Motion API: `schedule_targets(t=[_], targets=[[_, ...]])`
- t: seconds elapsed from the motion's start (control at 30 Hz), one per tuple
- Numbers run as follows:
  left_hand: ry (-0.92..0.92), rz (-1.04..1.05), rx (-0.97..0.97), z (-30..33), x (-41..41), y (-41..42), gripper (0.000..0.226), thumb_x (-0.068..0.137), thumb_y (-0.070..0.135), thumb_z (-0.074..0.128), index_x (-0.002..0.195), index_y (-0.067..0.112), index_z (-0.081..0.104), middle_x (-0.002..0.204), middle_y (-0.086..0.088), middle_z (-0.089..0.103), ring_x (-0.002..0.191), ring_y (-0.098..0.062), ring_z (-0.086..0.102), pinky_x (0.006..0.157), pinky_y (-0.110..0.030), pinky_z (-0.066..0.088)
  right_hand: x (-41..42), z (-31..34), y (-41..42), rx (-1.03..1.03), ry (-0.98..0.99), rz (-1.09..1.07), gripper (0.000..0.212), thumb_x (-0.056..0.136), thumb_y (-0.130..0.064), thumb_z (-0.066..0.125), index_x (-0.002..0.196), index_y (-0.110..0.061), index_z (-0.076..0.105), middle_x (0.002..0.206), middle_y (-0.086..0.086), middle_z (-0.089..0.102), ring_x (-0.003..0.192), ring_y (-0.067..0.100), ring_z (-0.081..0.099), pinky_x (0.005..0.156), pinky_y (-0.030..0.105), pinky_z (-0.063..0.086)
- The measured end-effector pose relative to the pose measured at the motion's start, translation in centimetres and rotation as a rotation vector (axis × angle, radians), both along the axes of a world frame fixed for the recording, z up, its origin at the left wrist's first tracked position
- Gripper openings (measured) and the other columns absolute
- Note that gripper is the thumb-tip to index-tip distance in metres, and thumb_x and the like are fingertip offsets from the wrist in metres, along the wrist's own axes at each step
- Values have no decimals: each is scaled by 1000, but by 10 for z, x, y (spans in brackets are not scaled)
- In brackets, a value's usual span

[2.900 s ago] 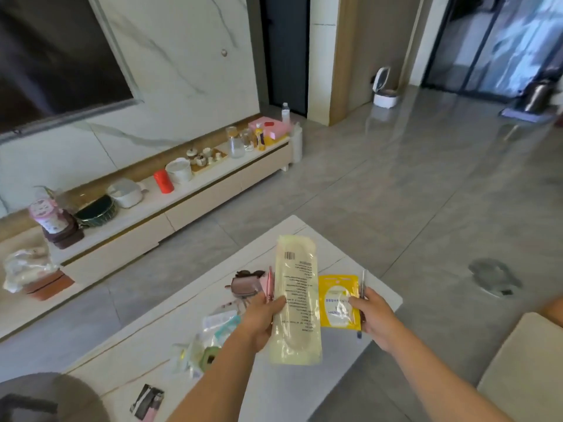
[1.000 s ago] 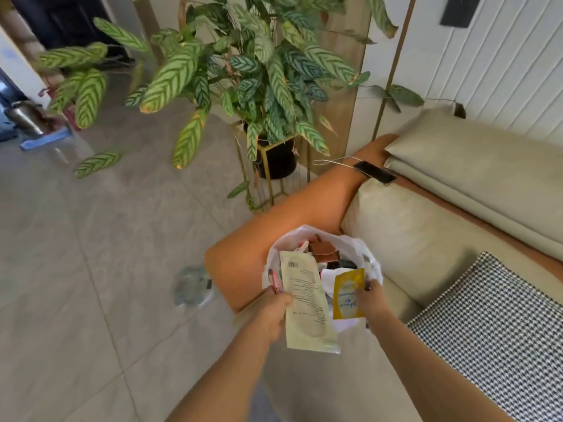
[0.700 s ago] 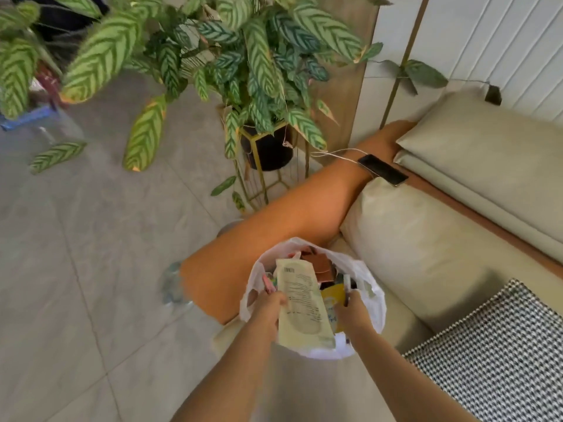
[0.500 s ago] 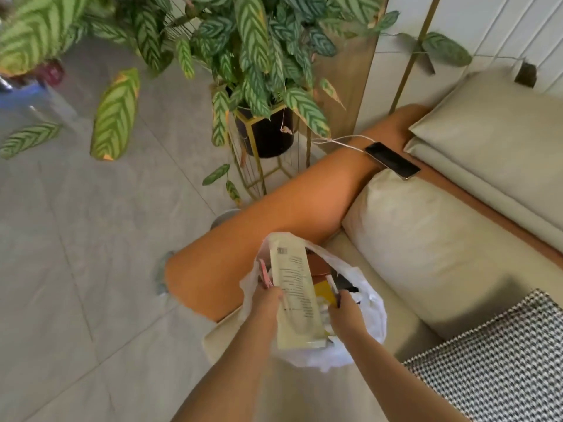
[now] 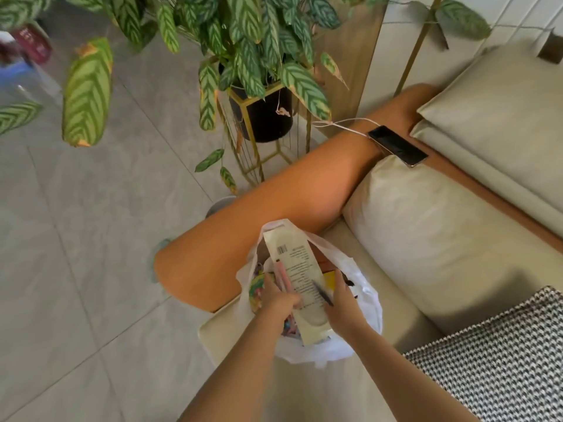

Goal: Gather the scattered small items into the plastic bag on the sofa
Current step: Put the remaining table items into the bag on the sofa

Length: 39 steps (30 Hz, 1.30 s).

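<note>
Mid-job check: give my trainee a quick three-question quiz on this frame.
1. True or false: the phone lies on the floor.
2. Which item stands tallest out of the bag: A) long packet, B) yellow sachet, C) pen?
3. Fill in: the left hand and right hand are both at the bag's ____.

Key: 1 false, it lies on the orange armrest; 2 A; 3 mouth.

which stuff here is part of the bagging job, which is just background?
Job:
- plastic bag on the sofa seat
- long cream packet, in left hand
- pink pen
- dark pen, in right hand
- yellow sachet

Background:
- phone on armrest
- potted plant
- houndstooth cushion
</note>
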<state>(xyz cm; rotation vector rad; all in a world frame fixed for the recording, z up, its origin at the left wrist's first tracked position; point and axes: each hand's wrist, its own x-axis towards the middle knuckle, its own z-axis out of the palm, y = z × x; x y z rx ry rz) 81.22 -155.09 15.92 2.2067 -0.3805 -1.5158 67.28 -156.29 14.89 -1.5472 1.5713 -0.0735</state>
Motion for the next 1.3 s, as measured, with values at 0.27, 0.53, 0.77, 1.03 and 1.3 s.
schedule_targets(t=[0.27, 0.53, 0.77, 1.03, 1.3], targets=[[-275, -541, -82, 1, 14, 43, 67, 88, 8, 59, 145, 18, 25, 141, -7, 40, 128, -22, 43, 106, -39, 43, -6, -5, 14, -126, 165, 292, 81, 84, -12, 63, 148, -27, 15, 155, 9, 16, 135, 27, 36, 99, 35, 49], [-426, -946, 58, 3, 27, 72, 31, 95, 27, 47, 124, 18, 53, 128, -2, 58, 121, -24, 52, 104, -39, 40, -4, -13, 26, -125, 299, 539, 65, 86, -15, 59, 141, -41, 35, 159, 4, -3, 141, 30, 22, 105, 34, 43], [-341, -863, -52, 29, 33, 81, 27, 94, 18, 47, 116, 10, 60, 117, -13, 60, 109, -29, 56, 96, -38, 46, 8, 0, 45, -158, 296, 338, 58, 87, -11, 50, 141, -31, 38, 155, 2, 16, 136, 27, 28, 103, 35, 44], [-274, -778, -185, 69, 34, 110, 25, 92, 15, 49, 113, 8, 62, 115, -10, 65, 105, -28, 59, 90, -37, 47, 0, 39, 76, -107, 232, 138, 53, 89, -17, 56, 140, -18, 40, 142, 6, 44, 128, 22, 43, 105, 31, 39], [-313, -741, -361, 95, 45, 199, 27, 92, 16, 52, 115, 10, 64, 120, -9, 63, 111, -25, 58, 84, -24, 43, 7, 91, 162, -115, 184, 133, 46, 92, -19, 52, 136, -11, 42, 134, 10, 53, 122, 25, 50, 98, 29, 40]])
